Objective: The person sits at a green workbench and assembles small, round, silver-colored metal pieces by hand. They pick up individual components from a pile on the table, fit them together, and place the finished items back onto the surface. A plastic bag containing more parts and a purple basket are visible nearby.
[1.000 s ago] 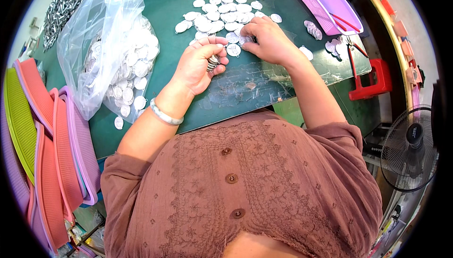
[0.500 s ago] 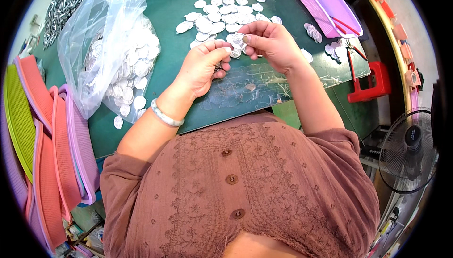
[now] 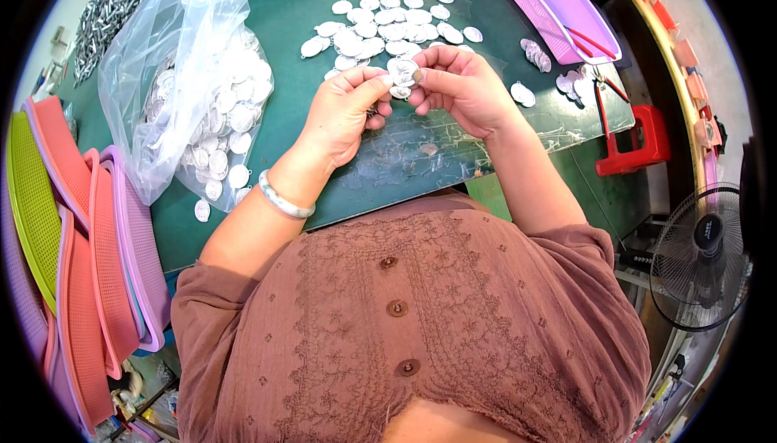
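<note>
Over the near part of the green table [image 3: 283, 159], my right hand [image 3: 465, 95] pinches a round silver medal [image 3: 403, 71] between thumb and fingers. My left hand [image 3: 344, 115], with a pale bangle [image 3: 285, 198] on its wrist, is closed, its thumb tip at the medal's left edge. Small dark metal pieces [image 3: 372, 110] show in its curled fingers; their kind is too small to tell. Another medal [image 3: 401, 92] shows just below the held one; whether it is held too, I cannot tell. Beyond my hands lies a spread pile of silver medals [image 3: 392, 30].
A clear plastic bag [image 3: 174, 54] of medals stands at left, near stacked plastic baskets [image 3: 89, 265]. At right are a purple basket [image 3: 558, 10], red-handled pliers [image 3: 601, 103], small medal stacks [image 3: 536, 56], a red stool [image 3: 639, 143] and a fan [image 3: 704, 257]. Metal parts [image 3: 113, 14] are heaped far left.
My right hand has moved slightly left and down with the medal, bringing it against my left fingertips. A loose medal right of my wrist is now fully uncovered.
</note>
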`<state>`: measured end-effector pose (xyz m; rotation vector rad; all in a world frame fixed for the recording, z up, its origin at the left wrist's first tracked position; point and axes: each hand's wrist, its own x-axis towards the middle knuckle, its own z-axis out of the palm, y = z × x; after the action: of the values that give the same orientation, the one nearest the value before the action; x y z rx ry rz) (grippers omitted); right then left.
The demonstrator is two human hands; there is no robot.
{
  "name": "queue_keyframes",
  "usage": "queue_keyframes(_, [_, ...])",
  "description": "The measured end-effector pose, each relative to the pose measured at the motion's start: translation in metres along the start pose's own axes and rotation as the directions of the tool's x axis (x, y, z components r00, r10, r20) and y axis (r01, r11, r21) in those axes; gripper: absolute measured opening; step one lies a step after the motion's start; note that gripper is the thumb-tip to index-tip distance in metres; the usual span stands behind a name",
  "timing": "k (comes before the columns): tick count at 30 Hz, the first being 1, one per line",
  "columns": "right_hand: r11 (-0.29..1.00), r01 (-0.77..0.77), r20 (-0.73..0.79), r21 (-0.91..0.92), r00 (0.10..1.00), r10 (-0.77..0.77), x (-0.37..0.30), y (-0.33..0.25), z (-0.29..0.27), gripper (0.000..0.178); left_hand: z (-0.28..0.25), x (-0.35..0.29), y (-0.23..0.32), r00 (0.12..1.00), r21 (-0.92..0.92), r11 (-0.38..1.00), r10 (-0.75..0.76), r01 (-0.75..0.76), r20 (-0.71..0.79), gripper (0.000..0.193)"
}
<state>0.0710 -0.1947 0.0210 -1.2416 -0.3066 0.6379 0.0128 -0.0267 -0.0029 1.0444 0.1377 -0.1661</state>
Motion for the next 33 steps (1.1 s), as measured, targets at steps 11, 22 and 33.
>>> queue_keyframes(11, [0.999,-0.041,0.019,-0.007,0.999,0.041,-0.0034,-0.0008,-0.0023,0.015,0.0000,0.0002,0.0018,1.000,0.019,1.000,0.017,-0.017,-0.015,0.006])
queue_keyframes(22, [0.996,-0.087,-0.025,-0.035,0.996,0.086,-0.0039,-0.0015,-0.0018,0.014,-0.0011,-0.0003,0.0027,0.999,-0.027,0.999,-0.033,0.033,-0.007,0.008])
queue_keyframes(33, [0.995,-0.068,-0.039,-0.074,0.997,0.065,-0.0034,-0.0007,-0.0015,0.014,-0.0024,0.0004,0.0021,0.998,-0.056,0.997,-0.055,0.056,0.015,0.008])
